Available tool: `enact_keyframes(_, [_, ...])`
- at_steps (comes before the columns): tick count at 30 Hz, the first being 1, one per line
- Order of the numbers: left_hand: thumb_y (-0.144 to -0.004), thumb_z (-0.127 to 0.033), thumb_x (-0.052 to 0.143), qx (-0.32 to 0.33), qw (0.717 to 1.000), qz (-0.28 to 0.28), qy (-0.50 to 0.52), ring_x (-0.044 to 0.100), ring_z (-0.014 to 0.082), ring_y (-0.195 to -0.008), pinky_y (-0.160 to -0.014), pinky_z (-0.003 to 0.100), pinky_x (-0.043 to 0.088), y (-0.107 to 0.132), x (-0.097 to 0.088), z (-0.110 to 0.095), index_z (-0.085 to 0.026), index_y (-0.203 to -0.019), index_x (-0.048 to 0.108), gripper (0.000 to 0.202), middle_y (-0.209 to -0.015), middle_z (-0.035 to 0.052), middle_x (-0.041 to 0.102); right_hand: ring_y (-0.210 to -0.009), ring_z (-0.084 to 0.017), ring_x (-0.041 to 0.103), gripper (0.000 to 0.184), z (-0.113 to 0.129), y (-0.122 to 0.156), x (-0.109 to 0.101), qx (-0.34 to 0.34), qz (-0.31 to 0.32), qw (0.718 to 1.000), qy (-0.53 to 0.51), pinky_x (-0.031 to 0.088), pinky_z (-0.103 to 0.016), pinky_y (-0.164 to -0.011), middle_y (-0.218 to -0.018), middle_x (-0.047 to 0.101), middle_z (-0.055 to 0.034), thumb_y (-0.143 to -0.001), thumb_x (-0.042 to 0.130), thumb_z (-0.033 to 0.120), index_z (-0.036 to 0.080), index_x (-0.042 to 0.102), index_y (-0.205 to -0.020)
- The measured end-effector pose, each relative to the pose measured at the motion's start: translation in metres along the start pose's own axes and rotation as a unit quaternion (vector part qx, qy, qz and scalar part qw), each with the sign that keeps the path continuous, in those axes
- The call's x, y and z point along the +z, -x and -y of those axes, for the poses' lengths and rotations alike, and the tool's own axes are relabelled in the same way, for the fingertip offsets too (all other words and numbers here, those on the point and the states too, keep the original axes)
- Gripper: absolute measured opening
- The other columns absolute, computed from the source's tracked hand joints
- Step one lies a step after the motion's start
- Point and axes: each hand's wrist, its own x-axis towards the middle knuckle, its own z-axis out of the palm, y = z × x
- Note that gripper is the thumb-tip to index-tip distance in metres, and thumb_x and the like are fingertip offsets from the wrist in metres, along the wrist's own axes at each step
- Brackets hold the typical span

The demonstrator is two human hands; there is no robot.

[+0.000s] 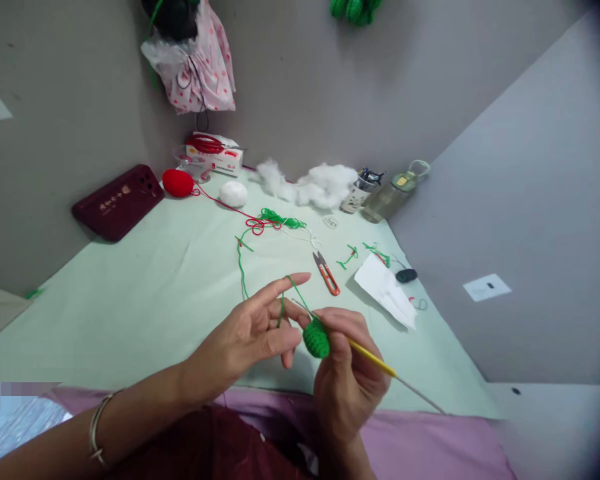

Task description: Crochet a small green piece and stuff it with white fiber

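Here the green crochet piece (316,339) sits above the tabletop's (145,287) near edge, pinched at the fingertips of the left hand (253,333), with green yarn (241,263) looped over the raised index finger. The grip of the right hand (350,373) is clamped on the crochet hook (375,360), whose long axis slants toward the near-right corner. Scissors (326,272) lie beyond, and bare tabletop spreads left.

Orange snips (327,272), red ball (178,183), white stuffing (320,183).
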Motion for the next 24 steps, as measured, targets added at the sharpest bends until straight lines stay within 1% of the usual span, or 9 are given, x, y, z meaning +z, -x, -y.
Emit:
enact_keyframes(3, [-0.089,-0.032,0.082,-0.029,0.999,-0.025,0.002,0.057,0.0058,-0.067,-0.067,0.023,0.048,-0.001,0.001,-0.002,-0.026,-0.147,0.053,0.065,-0.1,-0.0012,0.063,-0.092,-0.017,0.07,0.032,0.0,-0.001,-0.002,-0.068,0.028,0.997,0.038,0.057,-0.032,-0.076,-0.098,0.076,-0.0034,-0.097,0.06,0.006,0.026,0.078,-0.112])
enact_keyframes(5, [-0.086,-0.03,0.084,-0.044,0.999,-0.025,0.007,0.06,0.0071,-0.067,-0.065,0.023,0.048,-0.002,0.003,-0.002,-0.025,-0.147,0.051,0.07,-0.096,-0.0021,0.062,-0.092,-0.017,0.07,0.033,0.0,-0.001,-0.002,-0.07,0.034,0.996,0.043,0.057,-0.032,-0.078,-0.099,0.077,-0.0034,-0.097,0.06,0.005,0.026,0.078,-0.113])
enact_keyframes(8, [-0.087,-0.032,0.083,-0.046,0.999,-0.015,0.023,0.067,0.0127,-0.075,-0.075,0.029,0.053,-0.002,0.004,0.002,-0.024,-0.149,0.048,0.072,-0.094,-0.0017,0.061,-0.092,-0.018,0.07,0.029,-0.002,0.0,-0.001,-0.031,0.026,0.999,0.031,0.057,-0.032,-0.077,-0.095,0.076,-0.0027,-0.098,0.06,0.009,0.028,0.079,-0.109])
enact_keyframes(10, [-0.087,-0.029,0.082,-0.035,0.999,-0.028,0.02,0.066,0.0142,-0.084,-0.083,0.031,0.053,-0.002,0.004,0.005,-0.024,-0.148,0.049,0.069,-0.093,-0.0017,0.061,-0.089,-0.018,0.07,0.024,-0.003,0.0,-0.002,0.006,0.025,1.0,0.01,0.057,-0.032,-0.073,-0.092,0.076,-0.003,-0.099,0.061,0.014,0.029,0.079,-0.105])
enact_keyframes(13, [-0.09,-0.025,0.079,-0.013,0.999,-0.042,-0.001,0.061,0.0138,-0.093,-0.09,0.031,0.05,0.0,-0.001,0.008,-0.028,-0.148,0.051,0.065,-0.099,-0.0012,0.06,-0.078,-0.016,0.067,0.018,-0.006,-0.002,-0.002,0.074,0.023,0.995,-0.061,0.054,-0.028,-0.065,-0.088,0.075,-0.0026,-0.1,0.063,0.021,0.028,0.08,-0.101])
enact_keyframes(15, [-0.092,-0.023,0.076,-0.002,0.999,-0.044,-0.024,0.06,0.0141,-0.096,-0.091,0.03,0.048,0.0,-0.005,0.009,-0.031,-0.149,0.051,0.063,-0.103,-0.0011,0.058,-0.07,-0.012,0.064,0.017,-0.007,-0.005,-0.003,0.119,0.02,0.986,-0.116,0.053,-0.025,-0.062,-0.087,0.076,-0.0022,-0.1,0.064,0.025,0.027,0.08,-0.098])
enact_keyframes(18, [-0.093,-0.022,0.073,-0.002,0.997,-0.053,-0.064,0.056,0.0135,-0.094,-0.088,0.029,0.046,0.0,-0.01,0.008,-0.034,-0.148,0.053,0.059,-0.104,-0.0016,0.057,-0.061,-0.009,0.062,0.018,-0.006,-0.008,-0.003,0.164,0.02,0.972,-0.165,0.053,-0.023,-0.059,-0.09,0.079,-0.0029,-0.101,0.063,0.029,0.025,0.08,-0.095])
enact_keyframes(21, [-0.093,-0.022,0.072,-0.008,0.994,-0.059,-0.088,0.055,0.0136,-0.093,-0.085,0.029,0.045,0.001,-0.011,0.006,-0.033,-0.147,0.054,0.058,-0.102,-0.0015,0.057,-0.058,-0.008,0.062,0.019,-0.006,-0.009,-0.005,0.18,0.027,0.966,-0.183,0.053,-0.023,-0.058,-0.09,0.079,-0.003,-0.102,0.062,0.03,0.024,0.078,-0.094])
enact_keyframes(24, [-0.093,-0.023,0.071,-0.011,0.993,-0.061,-0.103,0.054,0.014,-0.091,-0.083,0.029,0.045,0.001,-0.01,0.005,-0.031,-0.147,0.054,0.057,-0.101,-0.0012,0.056,-0.057,-0.007,0.063,0.02,-0.005,-0.011,-0.008,0.177,0.043,0.965,-0.188,0.053,-0.022,-0.059,-0.089,0.08,-0.0021,-0.103,0.06,0.03,0.023,0.077,-0.094])
